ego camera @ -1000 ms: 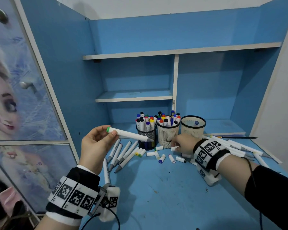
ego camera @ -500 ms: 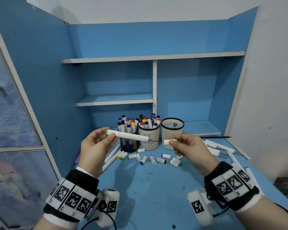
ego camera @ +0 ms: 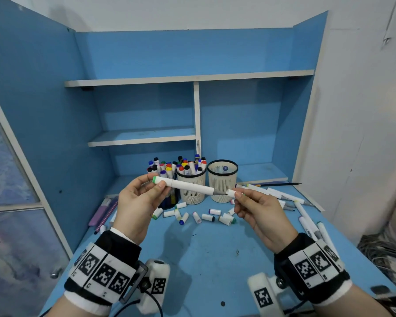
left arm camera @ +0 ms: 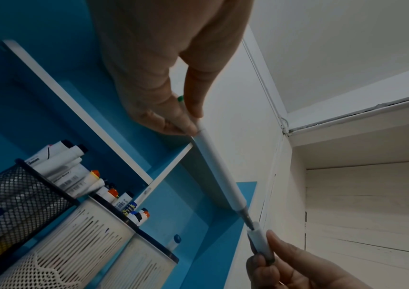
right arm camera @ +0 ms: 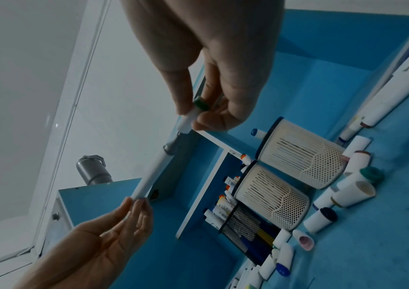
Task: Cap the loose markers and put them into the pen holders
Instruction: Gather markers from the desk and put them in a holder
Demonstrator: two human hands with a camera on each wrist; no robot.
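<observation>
A white marker (ego camera: 188, 186) with a green end hangs level above the desk, and my left hand (ego camera: 144, 197) pinches that green end. Its bare tip points right, just at the mouth of a small white cap (ego camera: 234, 193) with a green end, pinched by my right hand (ego camera: 249, 202). In the left wrist view the marker (left arm camera: 219, 174) tip sits at the cap (left arm camera: 258, 241) opening. The right wrist view shows the cap (right arm camera: 191, 117) in line with the marker (right arm camera: 152, 172). Three pen holders stand behind: a black mesh one (ego camera: 167, 202), a full white one (ego camera: 191, 188) and a nearly empty white one (ego camera: 222, 181).
Several loose caps (ego camera: 199, 217) lie on the blue desk (ego camera: 215, 259) under my hands. Uncapped markers (ego camera: 306, 216) lie along the right edge, others (ego camera: 105, 213) by the left wall. Shelves (ego camera: 144, 136) rise behind the holders. A cable bundle (ego camera: 384, 252) lies off the desk's right.
My right hand rose from the desk with a cap and brought it left to the marker's tip. My left hand kept its hold on the marker, which now lies level nearer the middle.
</observation>
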